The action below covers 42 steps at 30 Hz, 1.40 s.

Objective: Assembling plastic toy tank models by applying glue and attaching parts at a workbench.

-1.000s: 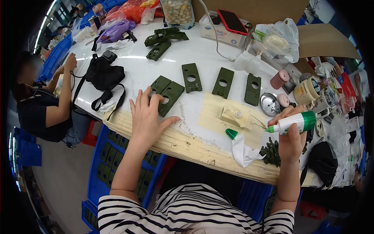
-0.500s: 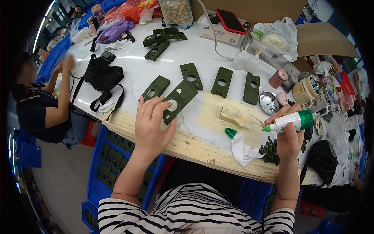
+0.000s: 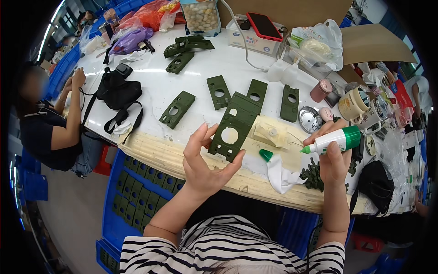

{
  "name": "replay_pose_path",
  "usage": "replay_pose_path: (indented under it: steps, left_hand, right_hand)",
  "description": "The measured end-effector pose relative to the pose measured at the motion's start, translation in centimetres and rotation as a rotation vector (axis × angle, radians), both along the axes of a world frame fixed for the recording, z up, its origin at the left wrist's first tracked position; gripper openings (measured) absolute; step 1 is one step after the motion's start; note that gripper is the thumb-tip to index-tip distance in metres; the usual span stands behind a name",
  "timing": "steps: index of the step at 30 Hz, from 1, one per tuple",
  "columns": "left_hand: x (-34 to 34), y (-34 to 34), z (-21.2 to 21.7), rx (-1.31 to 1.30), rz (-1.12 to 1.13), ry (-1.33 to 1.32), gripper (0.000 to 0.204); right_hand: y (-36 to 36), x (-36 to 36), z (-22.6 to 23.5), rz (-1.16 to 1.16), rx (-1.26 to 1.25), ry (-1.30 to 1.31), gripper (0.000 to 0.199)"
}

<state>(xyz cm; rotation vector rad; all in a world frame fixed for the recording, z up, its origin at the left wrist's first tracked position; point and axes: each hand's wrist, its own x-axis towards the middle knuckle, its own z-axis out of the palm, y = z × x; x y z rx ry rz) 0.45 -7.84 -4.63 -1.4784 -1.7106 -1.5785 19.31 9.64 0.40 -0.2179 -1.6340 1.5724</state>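
Between thumb and fingers my left hand (image 3: 205,166) grips the near end of a dark green plastic hull part (image 3: 236,121) with a large round hole, tilted above the table. My right hand (image 3: 335,157) is closed around a white glue bottle (image 3: 335,140) with a green base; its green nozzle points left. Below the nozzle lie a green cap (image 3: 266,155) and a white cloth strip (image 3: 280,173). More green hull parts lie on the table: one at the left (image 3: 177,109), one behind the held part (image 3: 219,92), and one at the right (image 3: 289,103).
A pile of small green pieces (image 3: 313,176) lies near my right hand. A yellowish block (image 3: 269,132) sits mid-table. Mugs (image 3: 353,105) and a metal lid (image 3: 310,119) stand right; a black bag (image 3: 119,89) lies left. Below the table edge, a blue crate (image 3: 109,214) holds green parts. Another person (image 3: 50,114) sits left.
My left hand has moved right and toward me, carrying the hull part away from the one at the left. My right hand stays in nearly the same place with the glue bottle.
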Motion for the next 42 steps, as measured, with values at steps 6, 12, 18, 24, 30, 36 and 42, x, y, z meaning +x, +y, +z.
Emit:
replay_pose_path:
  steps: [6,12,18,24,30,36,42]
  left_hand:
    - [0.9,0.1,-0.4,-0.054,-0.040,-0.045,0.098]
    - [1.2,0.1,-0.1,-0.079,-0.028,-0.042,0.103]
    - [1.7,0.3,0.0,-0.082,-0.070,-0.033,0.106]
    - [2.2,0.2,-0.1,-0.097,-0.121,-0.109,0.109]
    - [3.1,0.6,-0.2,-0.055,-0.184,-0.110,0.105]
    - [3.9,1.1,0.1,-0.040,-0.286,-0.135,0.097]
    - [2.3,0.4,0.3,-0.080,-0.246,-0.121,0.096]
  right_hand:
    - [0.0,0.1,0.0,0.004,-0.001,-0.005,0.033]
    - [0.0,0.1,0.1,0.036,-0.009,0.009,0.033]
    - [-0.2,-0.1,0.1,0.052,-0.029,0.008,0.033]
    - [-0.1,0.0,0.1,0.076,-0.036,0.004,0.034]
    - [-0.3,-0.1,-0.2,0.174,-0.061,0.049,0.034]
    - [-0.6,-0.3,0.0,0.305,-0.060,0.065,0.036]
    - [-0.7,-0.3,0.0,0.279,-0.090,0.064,0.039]
